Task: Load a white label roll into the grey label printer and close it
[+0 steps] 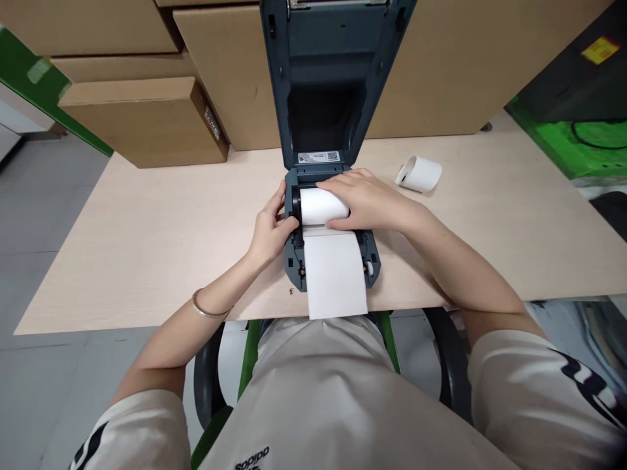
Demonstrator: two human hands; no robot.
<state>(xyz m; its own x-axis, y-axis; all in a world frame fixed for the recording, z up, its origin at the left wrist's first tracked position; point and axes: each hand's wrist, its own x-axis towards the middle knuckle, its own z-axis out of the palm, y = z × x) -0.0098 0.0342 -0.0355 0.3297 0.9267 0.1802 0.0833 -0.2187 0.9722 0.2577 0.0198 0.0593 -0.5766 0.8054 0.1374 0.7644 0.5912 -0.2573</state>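
Observation:
A dark grey-blue label printer (292,261) stands on the table with its lid (337,49) raised. Inside lies a white label roll (321,206), and a strip of its paper (336,277) runs out over the front of the printer toward my body. My left hand (271,228) grips the printer's left side, thumb on the inner edge by the black roll holder (296,203). From the right, my right hand (365,201) reaches over the roll, fingers on top and thumb below, holding its right end. The hand hides that end and the right holder.
A small loose white roll (422,174) lies on the table (196,222) to the right of the printer. Cardboard boxes (147,124) line the table's back. Right of the table is a dark box with a yellow label (600,50). Chair armrests (208,375) flank my body.

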